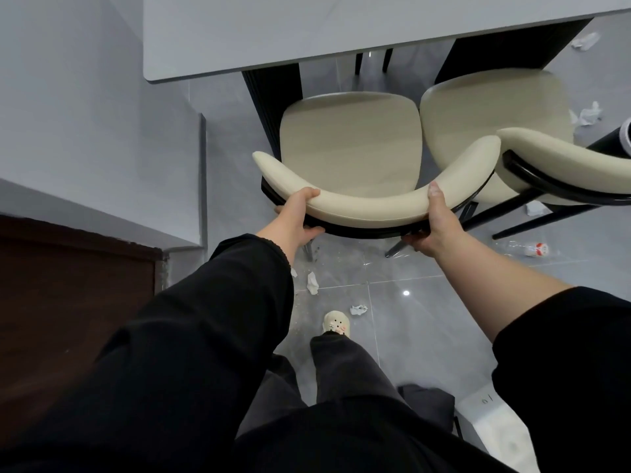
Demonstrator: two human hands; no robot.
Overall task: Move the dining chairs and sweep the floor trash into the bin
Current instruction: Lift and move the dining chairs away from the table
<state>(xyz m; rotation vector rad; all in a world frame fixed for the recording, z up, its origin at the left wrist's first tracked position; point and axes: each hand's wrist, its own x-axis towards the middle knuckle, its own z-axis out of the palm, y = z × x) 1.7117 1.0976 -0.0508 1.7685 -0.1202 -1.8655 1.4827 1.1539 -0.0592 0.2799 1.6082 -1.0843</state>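
Note:
A cream dining chair [351,145] with a curved padded backrest and black frame stands in front of me, partly under the grey table [307,32]. My left hand [297,213] grips the left end of its backrest and my right hand [437,223] grips the right end. A second cream chair [495,107] stands touching it on the right. Crumpled paper scraps [312,283] and another paper scrap [358,309] lie on the grey tiles under my arms. An empty plastic bottle [527,249] lies at the right. More paper [589,114] lies beyond the second chair.
A grey wall corner [201,179] and a dark wooden panel [78,302] close off the left. My foot in a cream clog [336,324] stands on the tiles behind the chair. A white bag or bin edge [502,428] shows at bottom right.

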